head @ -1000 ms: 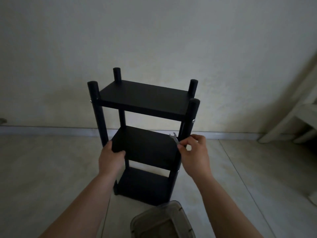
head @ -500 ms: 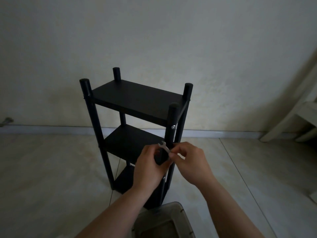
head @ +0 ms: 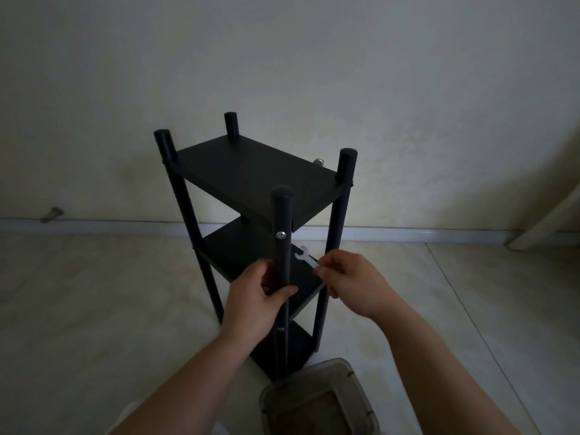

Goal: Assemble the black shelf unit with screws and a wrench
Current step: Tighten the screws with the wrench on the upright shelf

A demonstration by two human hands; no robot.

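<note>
A matte black shelf unit [head: 251, 180] is seen — its near post marked by a silver screw [head: 280, 235] — with a pale silver wrench [head: 306, 256], a translucent grey container [head: 317, 400], cream floor tiles [head: 94, 293] and an off-white wall [head: 282, 58].

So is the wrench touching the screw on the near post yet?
Apart. The head view shows the wrench, pinched by the right hand, right of the near post and below the screw.
</note>
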